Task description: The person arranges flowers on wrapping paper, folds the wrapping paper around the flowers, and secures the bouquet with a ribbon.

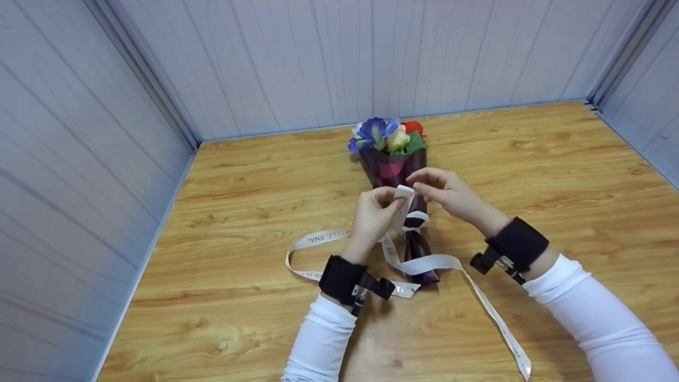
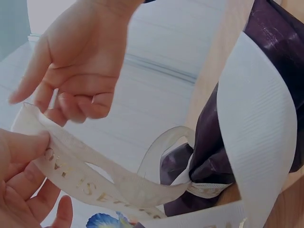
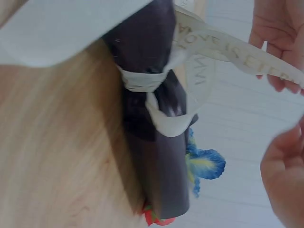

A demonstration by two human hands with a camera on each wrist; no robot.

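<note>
A bouquet in dark purple wrapping (image 1: 418,253) lies on the table, with blue, cream and red flowers (image 1: 386,135) at its far end. A white ribbon (image 1: 432,262) with gold lettering is tied round its narrow part. My left hand (image 1: 372,215) pinches a raised ribbon loop (image 2: 71,156) between thumb and fingers, above the tie. My right hand (image 1: 450,195) is just right of the loop's top, its thumb and loosely bent fingers (image 2: 76,107) close by the ribbon. The right wrist view has the ribbon knot (image 3: 142,80) and a smaller loop (image 3: 173,126) hanging from it.
One ribbon tail curls left of the bouquet and ends near its base (image 1: 406,289). Another tail (image 1: 498,318) trails toward the front right of the wooden table (image 1: 238,201). Pale panel walls (image 1: 339,63) stand behind and at both sides.
</note>
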